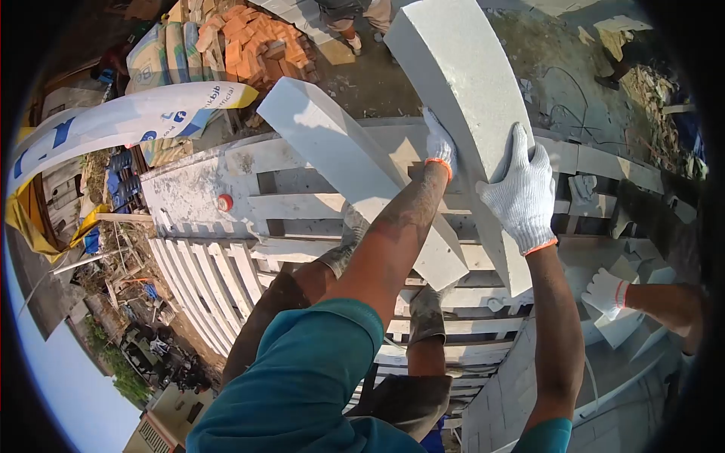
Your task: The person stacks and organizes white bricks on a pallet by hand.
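Observation:
A long, pale grey concrete block (468, 90) stands tilted between my hands, both in white knitted gloves with orange cuffs. My left hand (439, 145) grips its left side, the fingers partly hidden behind the edge. On the right side my right hand (519, 195) presses against the face, thumb and fingers spread along it. A second long block (340, 147) lies slanting across the wooden slats, passing under my left forearm. Below it, my feet stand on the slatted pallet (302, 205).
Another person's gloved hand (606, 293) rests by stacked blocks (642, 302) at the right. A red round object (224, 202) sits on a white board. Beyond are orange bricks (260, 45), sacks (170, 53), a banner (128, 121) and another person's legs (351, 23). Gaps show between slats.

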The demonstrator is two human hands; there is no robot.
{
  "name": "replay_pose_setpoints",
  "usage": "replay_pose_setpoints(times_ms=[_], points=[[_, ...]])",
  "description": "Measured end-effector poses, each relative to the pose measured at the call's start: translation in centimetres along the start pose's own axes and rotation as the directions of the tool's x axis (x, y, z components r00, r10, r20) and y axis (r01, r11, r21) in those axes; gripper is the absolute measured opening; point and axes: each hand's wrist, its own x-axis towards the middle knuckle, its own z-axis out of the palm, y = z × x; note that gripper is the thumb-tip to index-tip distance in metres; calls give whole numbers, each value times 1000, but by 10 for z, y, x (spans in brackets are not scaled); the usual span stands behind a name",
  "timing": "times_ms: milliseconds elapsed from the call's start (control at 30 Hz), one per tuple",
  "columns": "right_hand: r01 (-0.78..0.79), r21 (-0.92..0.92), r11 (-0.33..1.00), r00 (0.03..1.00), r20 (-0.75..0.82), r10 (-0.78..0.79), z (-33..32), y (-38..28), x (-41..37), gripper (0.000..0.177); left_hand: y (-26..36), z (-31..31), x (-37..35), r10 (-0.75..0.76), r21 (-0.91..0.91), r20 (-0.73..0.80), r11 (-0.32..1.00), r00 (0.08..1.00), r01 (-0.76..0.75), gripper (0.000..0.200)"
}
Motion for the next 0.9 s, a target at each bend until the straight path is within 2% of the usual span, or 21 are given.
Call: replay_pose_setpoints(times_ms=[67, 133, 167, 200, 267, 333, 367, 400, 433, 467, 500, 533, 567, 600, 633, 667, 733, 767, 800, 867, 900], points=[[79, 22, 997, 996, -44, -78, 33, -1, 25, 100, 1, -42, 95, 343, 55, 251, 929, 905, -367, 77], [50, -37, 998, 999, -14, -50, 39, -23, 35, 98, 3, -57, 94, 475, 40, 365, 851, 801, -523, 75], [60, -27, 998, 998, -25, -61, 50, -27, 41, 95, 26, -43, 49, 306, -67, 226, 952, 925, -299, 74], [57, -38, 998, 998, -11, -58, 52, -32, 44, 95, 42, -33, 22, 93, -212, 117, 975, 989, -67, 72], [1, 1, 1000, 987, 160, -1, 52, -50, 50, 93, 48, -44, 20, 153, -217, 229, 971, 961, -102, 71], [-48, 13, 999, 977, 208, 44, 83, -61, 53, 89, 76, -23, -29, 85, -342, 132, 939, 988, -35, 70], [-36, 6, 999, 991, 125, 35, 93, -75, 50, 79, 80, -30, -27, 199, -206, 111, 963, 974, -174, 69], [-26, -15, 1000, 998, 50, 27, 98, -87, 44, 68, 84, -30, -32, 253, -194, 28, 950, 967, -243, 69], [2, 25, 1000, 1000, 2, -2, 101, -93, 41, 65, 92, -26, -60, 324, 109, -56, 942, 944, -317, 66], [14, 36, 999, 999, -42, -12, 101, -86, 36, 62, 101, -23, -86, 391, 409, -139, 859, 910, -307, 69], [13, 56, 998, 998, -56, -9, 103, -77, 36, 61, 103, -17, -107, 435, 407, -65, 833, 898, -374, 74], [12, 76, 997, 998, -70, -7, 105, -68, 36, 60, 105, -23, -113, 478, 672, -3, 652, 879, -352, 76], [-2, 90, 996, 1000, -28, 4, 103, -66, 34, 62, 96, -35, -108, 610, 824, 110, 385, 785, -415, 80], [-6, 112, 994, 1000, 3, 6, 98, -65, 36, 64, 98, -23, -137, 653, 941, 180, 104, 736, -322, 76], [-18, 121, 993, 999, 40, 14, 89, -66, 35, 68, 100, -28, -145, 664, 867, 475, -240, 577, -438, 71], [-39, 132, 991, 996, 85, 28, 81, -67, 28, 71, 103, -40, -145, 563, 681, 730, -554, 386, -480, 65], [-157, 181, 971, 983, 121, 137, 70, -66, 12, 75, 109, -40, -149, 315, 456, 885, -736, 343, -500, 56], [-251, 217, 944, 966, 120, 229, 66, -67, -1, 76, 110, -42, -144, 201, 428, 870, -762, 451, -486, 51], [-352, 243, 904, 935, 124, 331, 61, -62, -19, 77, 114, -31, -148, 52, 435, 733, -802, 678, -409, 51], [-514, 334, 790, 857, 167, 487, 50, -55, -74, 79, 110, -43, -144, 6, 293, 776, -889, 631, -351, 59], [-586, 365, 723, 810, 237, 537, 43, -50, -108, 78, 111, -39, -156, -29, 260, 758, -903, 652, -343, 64]])
